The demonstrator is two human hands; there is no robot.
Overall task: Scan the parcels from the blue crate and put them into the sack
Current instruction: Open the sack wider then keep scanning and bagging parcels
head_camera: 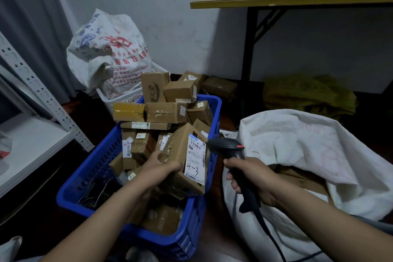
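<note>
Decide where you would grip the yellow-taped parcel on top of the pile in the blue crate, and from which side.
Grip the yellow-taped parcel across its narrow depth, thumb on the front face, fingers behind, coming from above. It lies flat with its top bare; its right end seems to butt against a neighbouring box.

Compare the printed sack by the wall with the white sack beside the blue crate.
The printed sack carries bold red and blue lettering; the white sack looks nearly plain. The printed sack stands upright and bulging; the white sack slumps with its mouth open, boxes showing inside. Both are white bags.
</note>
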